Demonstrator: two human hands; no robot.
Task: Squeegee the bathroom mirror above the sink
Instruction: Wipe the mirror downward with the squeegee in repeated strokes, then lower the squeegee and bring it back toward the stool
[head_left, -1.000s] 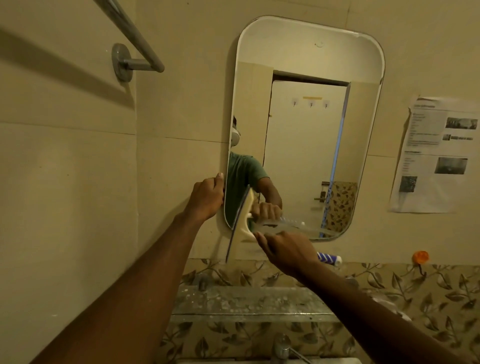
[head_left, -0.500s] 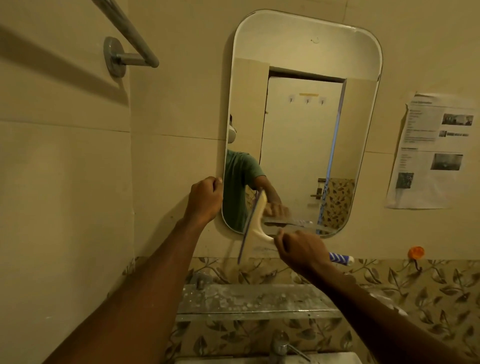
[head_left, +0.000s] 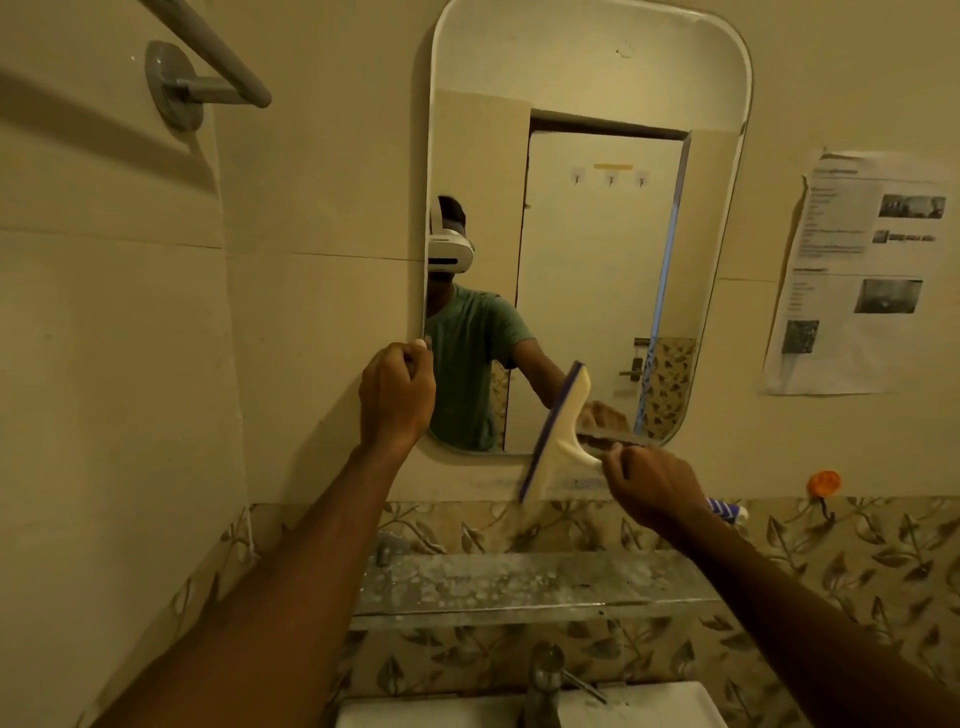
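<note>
Left hand (head_left: 397, 397) is up at the lower left edge of the mirror (head_left: 587, 67), fingers curled round the rim, gripping it. Right hand (head_left: 652, 486) is wrapped tight round the handle of the squeegee (head_left: 558, 431), a cream one with a blue blade. The blade sits tilted, top end leaning right. Its upper half lies over the glass near the mirror's bottom edge, and its lower end hangs past the rim onto the bare wall below. Whether the rubber is actually pressed to the glass, I cannot tell.

In the reflection you catch a person in a green T-shirt wearing a white headset, with a door behind.

Below the hands runs a spotted glass shelf (head_left: 519, 587), and under that the tap (head_left: 545, 675) and the rim of the sink (head_left: 649, 706). A blue-and-white striped tube (head_left: 724, 509) pokes out just behind the right wrist. A towel rail (head_left: 218, 62) is high on the left, and a printed sheet (head_left: 857, 270) is stuck to the wall on the right.
</note>
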